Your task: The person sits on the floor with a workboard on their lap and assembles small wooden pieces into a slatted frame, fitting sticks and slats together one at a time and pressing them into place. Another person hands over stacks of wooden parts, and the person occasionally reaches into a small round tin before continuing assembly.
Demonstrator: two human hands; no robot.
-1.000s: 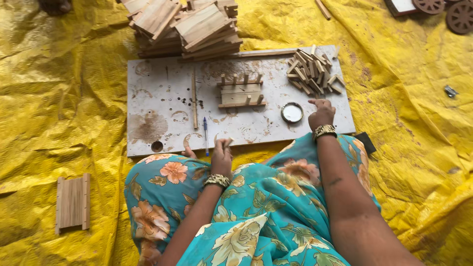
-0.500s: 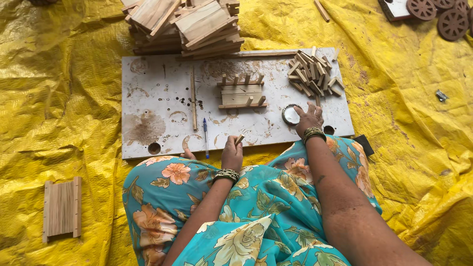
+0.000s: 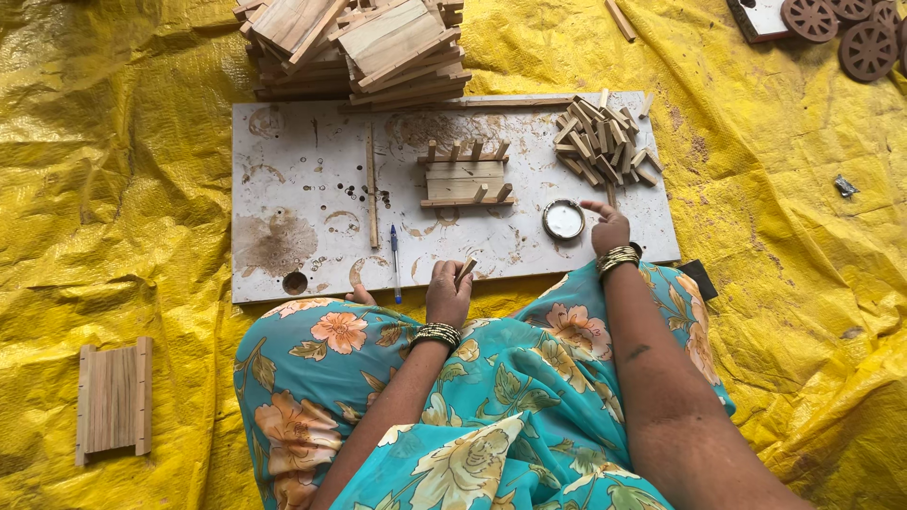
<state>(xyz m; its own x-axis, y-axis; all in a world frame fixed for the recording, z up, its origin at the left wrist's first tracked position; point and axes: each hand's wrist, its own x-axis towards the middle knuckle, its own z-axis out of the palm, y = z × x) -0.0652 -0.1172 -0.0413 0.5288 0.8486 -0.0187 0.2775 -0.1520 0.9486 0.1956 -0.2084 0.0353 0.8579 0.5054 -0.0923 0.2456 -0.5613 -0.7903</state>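
My left hand (image 3: 447,295) rests at the near edge of the stained white board (image 3: 312,203) and holds a small wooden stick (image 3: 465,271) between its fingers. My right hand (image 3: 607,228) hovers on the board with fingers apart, just right of a small round tin lid (image 3: 563,219). A partly built wooden slat piece (image 3: 465,176) with short pegs along both sides lies at the board's middle. A heap of short wooden sticks (image 3: 601,142) sits at the board's far right corner, beyond my right hand.
A blue pen (image 3: 394,262) and a long thin wooden strip (image 3: 371,184) lie left of the slat piece. Stacked wooden panels (image 3: 359,42) stand behind the board. A finished slat panel (image 3: 114,399) lies on the yellow tarp (image 3: 104,170) at left. Brown wooden wheels (image 3: 850,28) sit far right.
My left hand has taken up a small stick at the board's near edge. My right hand has slid a little toward me, beside the tin lid. The view has shifted slightly.
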